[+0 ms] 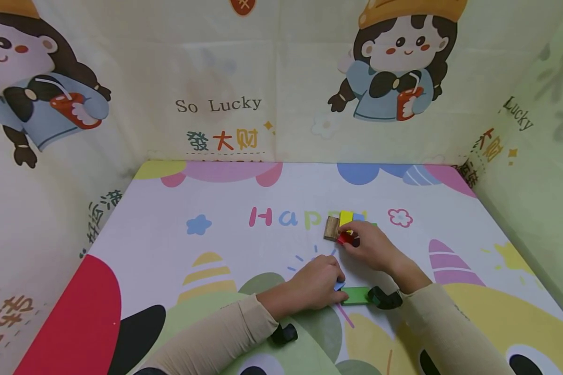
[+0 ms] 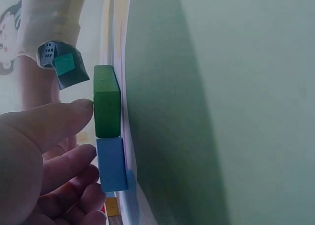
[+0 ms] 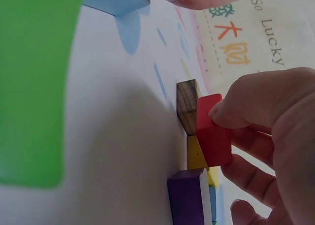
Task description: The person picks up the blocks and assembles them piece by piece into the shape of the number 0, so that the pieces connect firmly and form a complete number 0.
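My right hand (image 1: 372, 247) pinches a red block (image 3: 212, 129) between thumb and fingers, in front of a small row of blocks. That row has a brown wood-grain block (image 1: 331, 228) at its left end and a yellow block (image 1: 345, 217) beside it. A purple block (image 3: 188, 198) lies close to the red one in the right wrist view. Nearer the body, my left hand (image 1: 315, 284) rests its thumb tip on a long green block (image 2: 107, 102) and a fingertip on a blue block (image 2: 112, 165), which lie end to end.
Another blue block (image 1: 358, 216) stands right of the yellow one, partly behind the right hand. Black wrist devices sit at both cuffs, the right one (image 1: 384, 298) overlapping the green block's end in the head view. Printed cloth walls (image 1: 300, 78) enclose the patterned tabletop (image 1: 155, 224).
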Available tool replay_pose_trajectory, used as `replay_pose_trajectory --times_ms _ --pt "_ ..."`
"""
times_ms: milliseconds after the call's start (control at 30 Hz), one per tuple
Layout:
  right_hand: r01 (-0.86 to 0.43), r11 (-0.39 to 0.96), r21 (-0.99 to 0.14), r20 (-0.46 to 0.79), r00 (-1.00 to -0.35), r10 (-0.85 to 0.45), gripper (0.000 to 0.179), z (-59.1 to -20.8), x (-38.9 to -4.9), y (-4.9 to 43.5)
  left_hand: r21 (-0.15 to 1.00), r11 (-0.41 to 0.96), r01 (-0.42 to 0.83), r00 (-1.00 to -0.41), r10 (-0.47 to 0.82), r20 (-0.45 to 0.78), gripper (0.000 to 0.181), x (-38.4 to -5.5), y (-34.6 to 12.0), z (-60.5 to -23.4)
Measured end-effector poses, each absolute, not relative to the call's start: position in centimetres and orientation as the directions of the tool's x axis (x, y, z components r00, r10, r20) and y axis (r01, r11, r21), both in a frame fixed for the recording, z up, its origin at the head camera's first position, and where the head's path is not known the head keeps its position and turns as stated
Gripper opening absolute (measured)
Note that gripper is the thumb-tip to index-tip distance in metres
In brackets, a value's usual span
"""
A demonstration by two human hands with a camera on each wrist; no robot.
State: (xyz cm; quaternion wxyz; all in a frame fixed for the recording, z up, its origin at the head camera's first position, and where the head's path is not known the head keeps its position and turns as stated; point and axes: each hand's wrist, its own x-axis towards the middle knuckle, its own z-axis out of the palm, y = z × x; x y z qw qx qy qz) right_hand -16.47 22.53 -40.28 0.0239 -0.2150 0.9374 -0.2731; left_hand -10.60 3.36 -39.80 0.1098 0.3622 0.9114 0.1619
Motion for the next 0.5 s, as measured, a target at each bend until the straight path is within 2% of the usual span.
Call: replay_pose_trajectory --times_ms 500 --pt "-0.374 0.776 -0.509 0.033 -0.909 -0.416 0.036 -40.19 -15.78 22.27 0.348 0.663 0.663 -0.697 0.716 -0.036 0.026 -10.61 3.22 -40.15"
